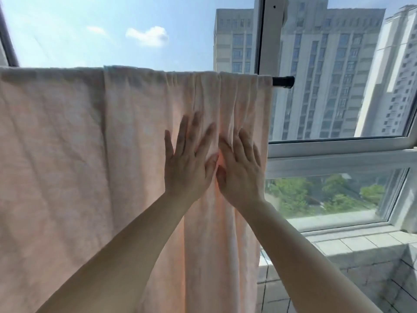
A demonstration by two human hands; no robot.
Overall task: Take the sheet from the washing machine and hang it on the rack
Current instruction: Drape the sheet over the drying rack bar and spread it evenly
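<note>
The sheet [90, 143] is pale pink, seemingly faintly mottled. The rack [283, 82] end is black. The window frame [338, 146] is white.

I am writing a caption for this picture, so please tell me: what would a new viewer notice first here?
First, the pale pink sheet draped over the rod, filling the left and middle, bunched in folds near its right edge. Next, the left hand and right hand, side by side with fingers spread, pressing flat on the cloth at centre. Behind, through the window, tall buildings stand at the right under blue sky.
</note>
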